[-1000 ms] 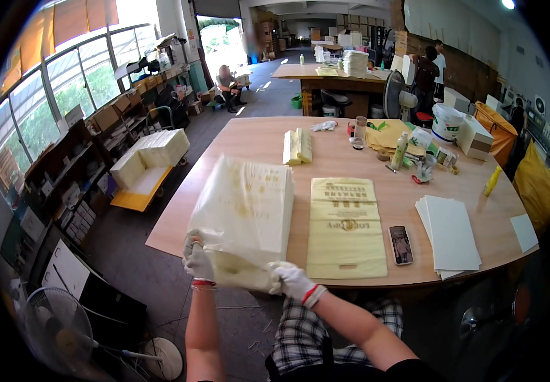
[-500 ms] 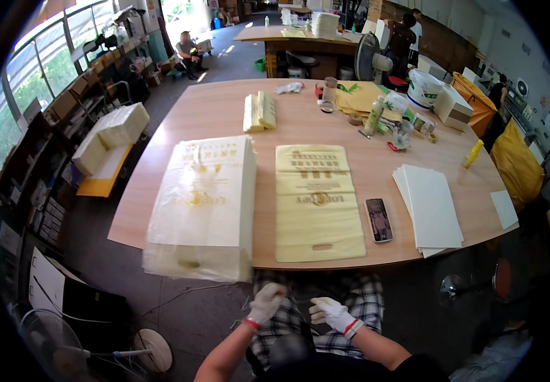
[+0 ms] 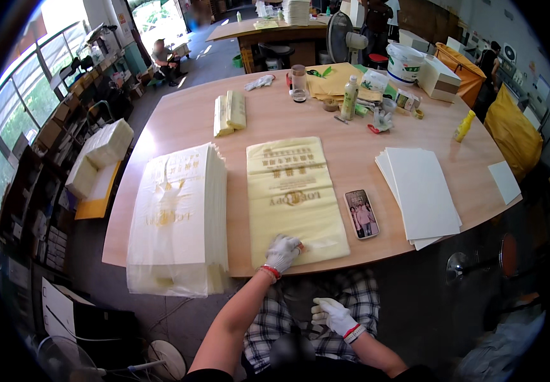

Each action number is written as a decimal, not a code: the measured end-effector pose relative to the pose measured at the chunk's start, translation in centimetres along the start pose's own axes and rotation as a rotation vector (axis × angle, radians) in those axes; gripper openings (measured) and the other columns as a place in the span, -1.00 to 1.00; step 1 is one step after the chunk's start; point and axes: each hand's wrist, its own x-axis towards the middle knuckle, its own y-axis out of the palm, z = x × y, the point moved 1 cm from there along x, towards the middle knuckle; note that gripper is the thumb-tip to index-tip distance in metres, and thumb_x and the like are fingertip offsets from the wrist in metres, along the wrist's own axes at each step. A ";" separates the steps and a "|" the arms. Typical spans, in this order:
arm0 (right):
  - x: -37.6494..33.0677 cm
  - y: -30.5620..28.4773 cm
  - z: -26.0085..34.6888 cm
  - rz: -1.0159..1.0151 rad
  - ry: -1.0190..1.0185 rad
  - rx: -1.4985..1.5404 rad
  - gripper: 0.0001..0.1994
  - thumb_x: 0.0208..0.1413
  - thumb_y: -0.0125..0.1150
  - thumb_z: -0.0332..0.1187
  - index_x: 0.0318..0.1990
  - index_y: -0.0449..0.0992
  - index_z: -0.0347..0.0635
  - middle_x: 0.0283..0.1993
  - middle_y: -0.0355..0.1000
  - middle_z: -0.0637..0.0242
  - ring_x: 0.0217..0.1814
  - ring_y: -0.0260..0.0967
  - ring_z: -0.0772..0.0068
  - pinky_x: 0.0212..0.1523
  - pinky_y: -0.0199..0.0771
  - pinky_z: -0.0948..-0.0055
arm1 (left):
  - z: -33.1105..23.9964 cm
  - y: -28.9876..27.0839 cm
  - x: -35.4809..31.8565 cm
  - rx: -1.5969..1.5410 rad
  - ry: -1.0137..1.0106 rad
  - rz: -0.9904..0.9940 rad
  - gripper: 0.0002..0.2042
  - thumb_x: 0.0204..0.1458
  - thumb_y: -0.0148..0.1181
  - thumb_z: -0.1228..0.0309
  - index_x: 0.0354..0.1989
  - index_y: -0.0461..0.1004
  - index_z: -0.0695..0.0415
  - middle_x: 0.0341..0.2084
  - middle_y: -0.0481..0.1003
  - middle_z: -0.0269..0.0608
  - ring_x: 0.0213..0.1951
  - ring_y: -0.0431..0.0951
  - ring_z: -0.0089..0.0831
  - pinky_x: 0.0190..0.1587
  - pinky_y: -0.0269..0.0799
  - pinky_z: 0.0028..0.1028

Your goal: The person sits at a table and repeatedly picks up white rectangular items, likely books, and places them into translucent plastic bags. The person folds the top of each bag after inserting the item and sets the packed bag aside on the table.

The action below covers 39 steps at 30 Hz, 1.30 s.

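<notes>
My left hand, in a white glove, is on the near end of a flat, pale yellow plastic bag. Its fingers are curled closed at the bag's handle slot, which they partly cover. My right hand, gloved too, hovers over my lap with loosely bent fingers apart and nothing in them. Left of the yellow bag stands a tall stack of white sheets; a clear printed bag covers its top and hangs over the table's front edge.
A phone and a white sheet pile lie to the right. Farther back are folded yellow bags, a bottle, a glass jar, a bucket and a yellow bottle. A stool stands beside the table.
My left hand has moved up from over my lap onto the near end of the yellow bag. My right hand has stayed over my lap. The whole view has shifted and tilted slightly.
</notes>
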 end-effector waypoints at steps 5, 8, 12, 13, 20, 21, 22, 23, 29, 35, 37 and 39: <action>4.4 7.2 6.8 0.062 -0.248 0.023 -0.68 0.17 0.02 -0.29 0.03 0.29 -0.21 -0.17 0.39 0.26 -0.24 0.41 0.38 -0.27 0.50 0.27 | -1.9 -4.3 1.1 0.031 -0.005 0.112 -0.84 -0.02 0.10 0.28 -0.49 0.41 0.09 -0.51 0.46 0.00 -0.48 0.44 0.02 -0.41 0.38 -0.17; 9.3 10.4 9.4 0.077 -0.278 0.206 -0.70 0.15 0.05 -0.26 -0.02 0.31 -0.20 -0.15 0.34 0.29 -0.19 0.35 0.38 -0.22 0.46 0.32 | -2.2 -5.4 2.0 -0.064 -0.054 0.166 -0.85 0.00 0.09 0.31 -0.47 0.40 0.12 -0.56 0.44 -0.05 -0.50 0.45 -0.11 -0.43 0.38 -0.25; 10.4 9.3 11.8 0.026 -0.353 0.242 -0.67 0.10 0.13 -0.30 -0.02 0.30 -0.24 -0.16 0.30 0.22 -0.18 0.35 0.31 -0.18 0.44 0.28 | 1.6 -6.1 5.1 -0.851 -0.370 -0.187 -0.87 0.06 0.03 0.40 -0.44 0.37 0.18 -0.58 0.42 -0.27 -0.57 0.40 -0.49 -0.50 0.35 -0.44; 8.1 9.3 13.0 -0.020 -0.353 0.100 -0.69 0.09 0.13 -0.32 -0.06 0.31 -0.24 -0.09 0.31 0.19 -0.18 0.35 0.30 -0.18 0.42 0.27 | 2.5 -7.0 6.0 -1.119 -0.517 -0.312 -0.89 0.07 0.02 0.42 -0.42 0.37 0.18 -0.58 0.41 -0.30 -0.58 0.37 -0.57 -0.52 0.33 -0.50; 5.5 11.4 15.5 -0.570 -1.492 -1.075 -0.68 -0.09 0.30 -0.43 -0.19 0.35 -0.29 -0.15 0.37 0.11 -0.21 0.37 0.27 -0.17 0.40 0.30 | 0.8 -6.9 7.8 -1.119 -0.524 -0.118 -0.81 0.08 -0.04 0.45 -0.14 0.33 0.18 -0.49 0.49 -0.29 -0.62 0.26 -0.70 -0.56 0.22 -0.64; 6.8 12.7 16.4 -0.375 -1.443 -1.013 -0.68 -0.08 0.27 -0.42 -0.17 0.34 -0.28 -0.15 0.36 0.07 -0.18 0.35 0.19 -0.14 0.37 0.26 | -0.8 -7.3 8.0 -1.100 -0.475 -0.083 -0.80 0.08 -0.05 0.46 -0.12 0.32 0.19 -0.45 0.51 -0.26 -0.62 0.26 -0.70 -0.56 0.23 -0.65; 8.5 13.7 16.8 -0.176 -1.399 -0.944 -0.68 -0.06 0.25 -0.41 -0.15 0.33 -0.26 -0.15 0.35 0.02 -0.15 0.34 0.12 -0.11 0.35 0.22 | -2.4 -8.2 8.1 -1.077 -0.417 -0.061 -0.78 0.07 -0.05 0.47 -0.10 0.31 0.20 -0.41 0.53 -0.23 -0.61 0.26 -0.71 -0.55 0.23 -0.65; 10.4 13.7 16.6 -0.284 -1.204 -1.188 -0.70 -0.04 0.22 -0.40 -0.14 0.34 -0.25 -0.15 0.36 0.04 -0.14 0.34 0.11 -0.11 0.35 0.24 | -4.2 -9.7 8.1 -1.057 -0.367 -0.078 -0.77 0.07 -0.06 0.49 -0.09 0.30 0.20 -0.39 0.54 -0.22 -0.62 0.23 -0.72 -0.56 0.21 -0.66; 12.9 11.4 12.9 -0.371 -1.062 -1.677 -0.72 0.05 0.14 -0.33 -0.09 0.41 -0.20 -0.16 0.41 0.09 -0.18 0.38 0.17 -0.14 0.39 0.39 | -8.0 -13.7 6.3 -0.736 -0.112 -0.141 -0.70 0.03 -0.04 0.57 -0.02 0.26 0.24 -0.33 0.56 -0.20 -0.56 0.35 -0.66 -0.48 0.34 -0.59; -1.0 4.6 18.8 -0.120 -1.046 -1.124 -0.77 0.06 0.13 -0.34 -0.17 0.47 -0.28 -0.21 0.45 0.11 -0.15 0.44 0.24 -0.10 0.43 0.41 | -8.9 -12.9 1.7 -0.229 -0.075 -0.203 -0.53 -0.17 0.24 0.52 -0.02 0.28 0.24 -0.44 0.49 -0.12 -0.42 0.49 -0.18 -0.35 0.40 -0.30; -2.3 -2.4 21.7 -0.629 -1.037 -1.486 -0.44 -0.04 0.21 -0.24 0.12 0.23 -0.24 0.04 0.30 0.00 0.08 0.28 0.08 0.07 0.30 0.23 | -9.3 -13.1 0.6 -0.083 0.081 -0.345 -0.50 -0.23 0.27 0.52 -0.02 0.29 0.24 -0.38 0.48 -0.12 -0.34 0.49 -0.19 -0.31 0.39 -0.30; -2.7 -7.5 23.6 -1.121 -0.777 -1.997 -0.18 -0.15 0.27 -0.13 0.26 0.00 -0.18 0.17 0.15 -0.06 0.21 0.11 -0.02 0.17 0.17 0.16 | -9.7 -13.4 -0.3 0.030 0.102 -0.421 -0.46 -0.28 0.28 0.56 -0.01 0.29 0.23 -0.25 0.44 -0.05 -0.19 0.46 -0.11 -0.15 0.38 -0.29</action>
